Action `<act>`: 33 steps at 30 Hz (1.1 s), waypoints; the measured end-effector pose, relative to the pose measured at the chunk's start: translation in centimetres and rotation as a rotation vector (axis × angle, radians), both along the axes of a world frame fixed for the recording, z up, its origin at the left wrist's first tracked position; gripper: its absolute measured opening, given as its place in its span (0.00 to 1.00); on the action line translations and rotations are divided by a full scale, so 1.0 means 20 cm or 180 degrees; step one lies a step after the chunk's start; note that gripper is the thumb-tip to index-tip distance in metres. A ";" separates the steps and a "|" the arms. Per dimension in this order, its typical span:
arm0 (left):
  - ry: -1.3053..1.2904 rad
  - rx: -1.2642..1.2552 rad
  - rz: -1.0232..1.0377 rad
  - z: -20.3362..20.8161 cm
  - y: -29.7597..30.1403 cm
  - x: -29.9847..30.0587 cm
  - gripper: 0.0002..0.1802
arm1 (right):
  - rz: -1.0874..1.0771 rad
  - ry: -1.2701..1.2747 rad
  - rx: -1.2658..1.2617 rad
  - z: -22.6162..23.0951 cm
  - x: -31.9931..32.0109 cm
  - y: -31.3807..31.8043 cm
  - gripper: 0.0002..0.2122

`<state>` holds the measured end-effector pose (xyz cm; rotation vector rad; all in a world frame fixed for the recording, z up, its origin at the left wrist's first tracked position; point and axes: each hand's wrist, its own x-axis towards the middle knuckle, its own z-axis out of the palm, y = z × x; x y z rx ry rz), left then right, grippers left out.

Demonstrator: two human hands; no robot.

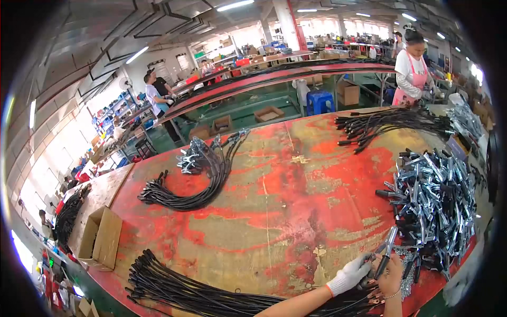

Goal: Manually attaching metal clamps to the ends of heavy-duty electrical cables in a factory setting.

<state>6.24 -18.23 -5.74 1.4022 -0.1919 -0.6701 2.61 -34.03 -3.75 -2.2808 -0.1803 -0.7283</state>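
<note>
My right hand (390,276), bare with a bracelet at the wrist, grips a silver metal spring clamp (390,241) with black-sleeved handles. The clamp points up and away from me. Close beside it, my left hand (349,276) wears a white glove, its fingers closed against the clamp's handle side; what exactly they pinch is hidden. Under both forearms lies a bundle of black cables (211,291), with copper ring lugs at their right ends. Small metal fasteners (407,272) are heaped just right of my right hand.
A big pile of clamps (435,206) covers the table's right side. Cables with clamps attached (211,185) lie at the far left, another cable bundle (391,124) at the far right. A cardboard box (100,238) stands at the left edge. A co-worker (413,74) stands beyond the far right corner.
</note>
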 end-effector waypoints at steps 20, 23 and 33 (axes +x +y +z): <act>-0.1367 0.1679 0.0764 0.10 0.05 0.39 0.20 | -0.2014 0.0879 -0.1488 -0.14 0.18 -0.80 0.20; -0.1855 0.2961 0.0695 0.04 0.28 0.58 0.25 | -0.1825 0.0483 -0.1311 -0.12 0.29 -0.75 0.21; -0.2551 0.3012 -0.0834 0.15 0.01 0.08 0.15 | -0.0888 0.1386 -0.0880 0.30 0.08 -0.88 0.18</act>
